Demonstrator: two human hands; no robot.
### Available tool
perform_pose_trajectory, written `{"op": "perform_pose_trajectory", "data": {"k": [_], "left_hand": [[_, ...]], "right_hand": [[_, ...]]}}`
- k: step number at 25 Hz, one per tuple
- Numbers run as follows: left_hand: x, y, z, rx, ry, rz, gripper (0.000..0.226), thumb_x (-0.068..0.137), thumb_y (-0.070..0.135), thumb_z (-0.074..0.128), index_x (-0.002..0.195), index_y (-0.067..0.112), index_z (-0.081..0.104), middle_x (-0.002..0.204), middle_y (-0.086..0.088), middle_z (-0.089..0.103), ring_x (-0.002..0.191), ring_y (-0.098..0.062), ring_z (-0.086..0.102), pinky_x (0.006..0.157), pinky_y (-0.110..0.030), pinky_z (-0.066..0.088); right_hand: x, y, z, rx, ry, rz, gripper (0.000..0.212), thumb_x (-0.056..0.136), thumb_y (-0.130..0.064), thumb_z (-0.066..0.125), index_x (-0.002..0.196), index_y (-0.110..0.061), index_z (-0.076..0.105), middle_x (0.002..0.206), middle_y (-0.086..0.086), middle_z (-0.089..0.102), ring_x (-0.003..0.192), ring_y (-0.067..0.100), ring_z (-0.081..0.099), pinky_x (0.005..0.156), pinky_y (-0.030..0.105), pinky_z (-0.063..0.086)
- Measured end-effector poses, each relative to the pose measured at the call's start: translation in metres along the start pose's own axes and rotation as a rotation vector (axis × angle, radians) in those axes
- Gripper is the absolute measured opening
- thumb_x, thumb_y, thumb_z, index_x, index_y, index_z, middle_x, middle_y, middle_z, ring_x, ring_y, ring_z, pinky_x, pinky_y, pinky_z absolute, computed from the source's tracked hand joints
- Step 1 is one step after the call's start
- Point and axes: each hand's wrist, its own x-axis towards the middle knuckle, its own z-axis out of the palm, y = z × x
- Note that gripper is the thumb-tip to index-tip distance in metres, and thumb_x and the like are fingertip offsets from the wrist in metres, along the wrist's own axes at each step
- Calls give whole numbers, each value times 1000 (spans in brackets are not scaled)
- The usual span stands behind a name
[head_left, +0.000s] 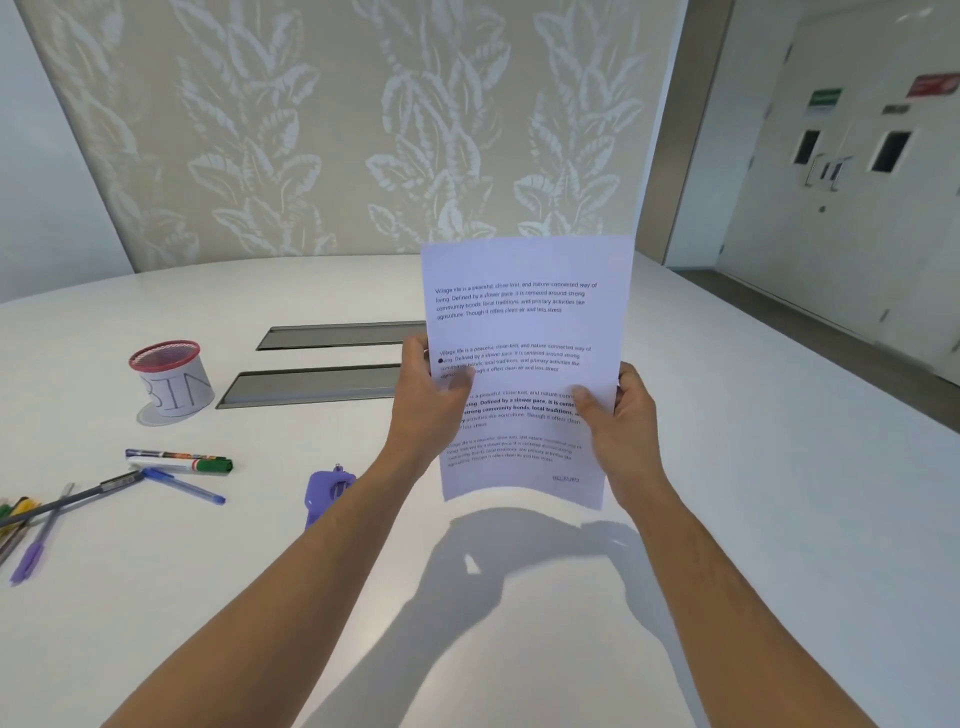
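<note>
Two-handed, holds a printed sheet (524, 322) upright just right of centre frame, lifted clear of the white table (753, 467). Clamps the left hand (428, 395) on the sheet's left edge, thumb across the text, fingers behind the paper. Pinches the right edge with the right hand (618, 415), thumb in front, fingers curled behind. At left of frame, on the table: red-rimmed mesh cup marked BIN (171, 379), pens (179, 461), small purple tool (327, 491).

one head-worn view looks forward and down, close over the white surface (156, 623), facing the far patterned wall (311, 130).
</note>
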Motion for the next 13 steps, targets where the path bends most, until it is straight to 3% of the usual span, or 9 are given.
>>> {"op": "perform_pose_trajectory", "data": {"k": [5,10,13], "left_hand": [[-33,-36,11,138,0,-63,30,89,8,62,109,24,46,106,5,63,96,-14,64,76,-30,54],[-18,-25,11,133,7,39,29,89,12,63,108,25,45,103,14,62,90,0,64,64,-13,52],[-23,-34,10,137,6,-4,30,88,10,63,109,24,45,104,12,63,93,-2,64,66,-16,54]], "right_hand": [[-30,35,0,-29,24,66,26,94,-7,61,105,-30,60,104,-12,71,95,6,68,75,18,55],[-14,20,0,12,47,13,31,93,-8,61,100,-38,64,99,-19,73,91,0,68,69,10,51],[-17,31,0,-29,26,48,29,92,-8,62,100,-36,64,98,-20,74,92,1,69,70,12,52]]}}
